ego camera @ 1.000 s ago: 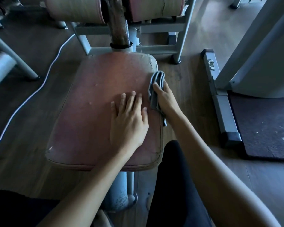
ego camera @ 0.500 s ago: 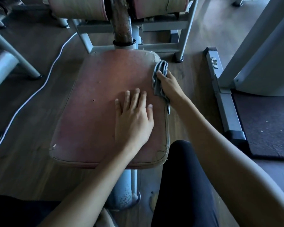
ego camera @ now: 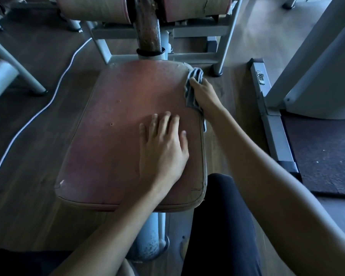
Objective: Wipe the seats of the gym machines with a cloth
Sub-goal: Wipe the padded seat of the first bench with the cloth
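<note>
A worn reddish padded seat point(ego camera: 116, 136) of a gym machine fills the middle of the view, with small holes and cracked edges. My left hand point(ego camera: 163, 148) lies flat on its right half, fingers spread, holding nothing. My right hand point(ego camera: 204, 94) grips a bunched grey cloth point(ego camera: 191, 90) against the seat's far right edge, near the back corner. Part of the cloth hangs down over the side of the seat.
A rusty post point(ego camera: 148, 34) and grey frame point(ego camera: 187, 56) rise behind the seat, with padded rollers point(ego camera: 94, 8) above. A white cable point(ego camera: 38, 114) snakes over the wooden floor on the left. Another machine's grey base rail point(ego camera: 271, 116) and dark mat point(ego camera: 323, 154) lie to the right.
My right hand has slid the cloth along the seat's right edge toward the back corner. My left hand has stayed flat on the seat.
</note>
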The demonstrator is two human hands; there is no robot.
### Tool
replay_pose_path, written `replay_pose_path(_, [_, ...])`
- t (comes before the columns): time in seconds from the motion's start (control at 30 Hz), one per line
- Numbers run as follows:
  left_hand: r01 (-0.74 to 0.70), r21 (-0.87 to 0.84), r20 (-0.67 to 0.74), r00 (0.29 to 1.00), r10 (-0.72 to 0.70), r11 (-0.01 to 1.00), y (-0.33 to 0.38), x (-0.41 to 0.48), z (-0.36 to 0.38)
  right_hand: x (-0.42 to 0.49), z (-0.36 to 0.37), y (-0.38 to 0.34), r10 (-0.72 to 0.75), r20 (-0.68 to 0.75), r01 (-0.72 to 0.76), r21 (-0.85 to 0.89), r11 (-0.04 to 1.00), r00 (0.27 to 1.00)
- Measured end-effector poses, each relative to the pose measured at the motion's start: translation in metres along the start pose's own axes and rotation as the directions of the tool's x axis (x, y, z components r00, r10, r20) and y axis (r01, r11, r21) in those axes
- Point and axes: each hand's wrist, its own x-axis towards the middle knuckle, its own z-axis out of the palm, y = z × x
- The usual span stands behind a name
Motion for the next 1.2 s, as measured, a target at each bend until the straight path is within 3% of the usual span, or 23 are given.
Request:
replay_pose_path(0.1, [0.000, -0.004, 0.012, 1.000, 0.000, 1.000, -0.001, 0.000, -0.001, 0.023, 0.001, -0.018, 0.001, 0.002, -0.001, 0.014, 1.000, 1.000])
replay_pose_path(0.23, [0.016, -0.055, -0.001, 1.000, -0.016, 0.998, 0.002, 0.000, -0.002, -0.015, -0.005, -0.005, -0.024, 0.010, 0.024, 0.006, 1.000, 1.000])
replay_pose_path(0.43, [0.090, -0.320, -0.054, 0.992, -0.113, 0.943, -0.007, 0.004, -0.003, -0.132, -0.006, 0.015, 0.034, -0.033, -0.036, -0.045, 0.998, 0.999])
replay_pose_path(0.5, [0.122, -0.472, -0.058, 0.984, -0.169, 0.873, -0.010, 0.005, -0.006, -0.171, -0.004, 0.015, 0.038, -0.038, -0.042, -0.115, 0.993, 0.999])
replay_pose_path(0.57, [0.136, -0.512, -0.032, 0.984, -0.177, 0.848, -0.018, 0.002, -0.014, -0.208, -0.001, 0.012, 0.022, -0.039, -0.032, -0.283, 0.958, 0.999])
replay_pose_path(0.63, [0.132, -0.428, -0.040, 0.986, -0.164, 0.894, -0.035, 0.001, -0.023, -0.233, 0.009, 0.015, -0.051, -0.027, 0.029, -0.531, 0.847, 0.998])
replay_pose_path(0.7, [0.167, -0.283, -0.057, 0.980, -0.190, 0.945, -0.060, 0.002, -0.035, -0.242, 0.023, 0.019, -0.224, 0.012, 0.156, -0.755, 0.637, 0.974])
replay_pose_path(0.8, [0.245, -0.103, -0.053, 0.966, -0.251, 0.964, -0.105, 0.005, -0.040, -0.227, 0.042, 0.015, -0.365, 0.111, 0.266, -0.872, 0.410, 0.924])
replay_pose_path(0.9, [0.270, -0.050, -0.064, 0.960, -0.273, 0.961, -0.128, 0.003, -0.035, -0.194, 0.056, 0.002, -0.318, 0.315, 0.411, -0.858, 0.309, 0.894])
replay_pose_path(1.03, [0.278, -0.017, -0.099, 0.955, -0.278, 0.960, -0.124, 0.002, -0.033, -0.161, 0.068, -0.013, -0.295, 0.522, 0.583, -0.793, 0.179, 0.800])
replay_pose_path(1.1, [0.279, -0.017, -0.113, 0.954, -0.279, 0.960, -0.122, 0.002, -0.035, -0.154, 0.067, -0.016, -0.250, 0.570, 0.614, -0.775, 0.153, 0.782])
replay_pose_path(1.2, [0.272, -0.013, -0.138, 0.952, -0.272, 0.962, -0.122, -0.001, -0.034, -0.152, 0.056, -0.019, -0.254, 0.535, 0.577, -0.805, 0.135, 0.806])
